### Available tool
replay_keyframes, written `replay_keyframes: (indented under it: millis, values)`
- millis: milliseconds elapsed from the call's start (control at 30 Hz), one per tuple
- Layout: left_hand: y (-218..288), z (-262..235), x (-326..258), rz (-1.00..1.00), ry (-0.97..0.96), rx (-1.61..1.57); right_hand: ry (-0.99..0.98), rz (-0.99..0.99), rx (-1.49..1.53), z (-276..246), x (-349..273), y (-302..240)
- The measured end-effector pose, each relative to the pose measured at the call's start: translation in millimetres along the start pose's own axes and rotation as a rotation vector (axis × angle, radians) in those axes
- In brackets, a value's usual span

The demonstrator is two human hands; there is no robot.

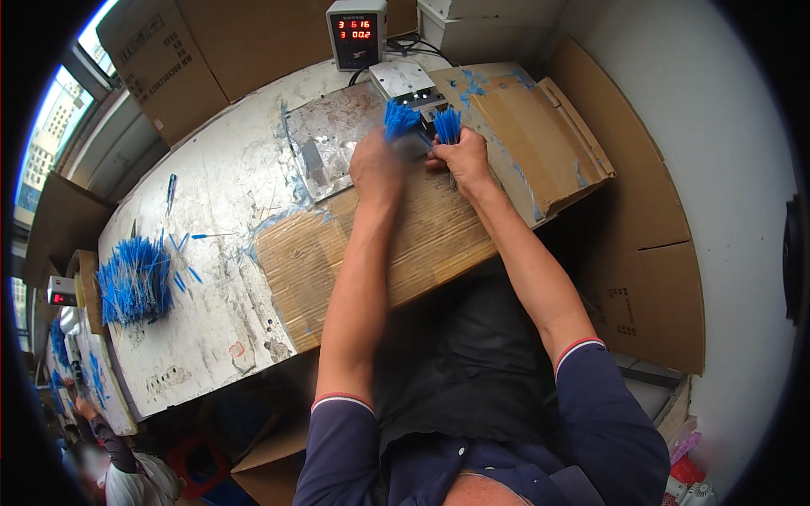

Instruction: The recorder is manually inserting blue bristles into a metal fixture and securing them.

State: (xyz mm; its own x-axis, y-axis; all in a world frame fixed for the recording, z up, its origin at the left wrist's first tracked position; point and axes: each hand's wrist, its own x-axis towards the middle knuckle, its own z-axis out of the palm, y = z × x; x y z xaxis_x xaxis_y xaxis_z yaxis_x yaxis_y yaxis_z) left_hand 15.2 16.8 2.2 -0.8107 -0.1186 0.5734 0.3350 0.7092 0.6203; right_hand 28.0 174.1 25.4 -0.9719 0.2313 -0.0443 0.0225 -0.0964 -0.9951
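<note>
My left hand [375,169], partly smeared by motion, is closed around a bundle of thin strands with blue ends [400,120]. Its fingertips are hidden behind the back of the hand. To its right, my right hand [464,156] pinches a smaller bundle of blue-ended strands [447,126]; thin pale tails hang below the fingers. Both bundles point blue ends up, in front of a small metal machine [403,80] with a pale top plate. Behind it stands a counter box [358,38] with red lit digits.
A large heap of blue-ended strands [137,278] lies on the left of the worn white table [219,312], with loose pieces beside it. A slim pen-like tool [171,194] lies farther back. Flattened cardboard [506,110] covers the right side. Another person [139,476] works at lower left.
</note>
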Motion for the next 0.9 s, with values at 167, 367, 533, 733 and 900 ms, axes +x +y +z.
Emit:
replay_keyframes:
  millis: [167, 367, 533, 733, 900]
  values:
    - [2.0, -3.0, 3.6, -0.008, -0.018, 0.085, 0.004, -0.02, -0.239, -0.1, -0.4, 0.8]
    - [-2.6, -4.9, 7.3, -0.172, 0.019, 0.025, 0.035, -0.042, -0.262, 3.5, -0.7, -0.4]
    - [-10.4, -3.0, 6.7, -0.178, 0.105, -0.044, 0.148, -0.023, -0.049, 17.7, 7.1, -3.8]
    - [-10.0, -0.3, 6.4, -0.179, 0.118, -0.033, 0.242, 0.022, -0.064, 25.4, 22.1, -1.2]
    - [-12.3, 0.8, 10.6, -0.02, 0.272, -0.045, 0.252, 0.032, 0.01, 28.7, 23.6, 2.2]
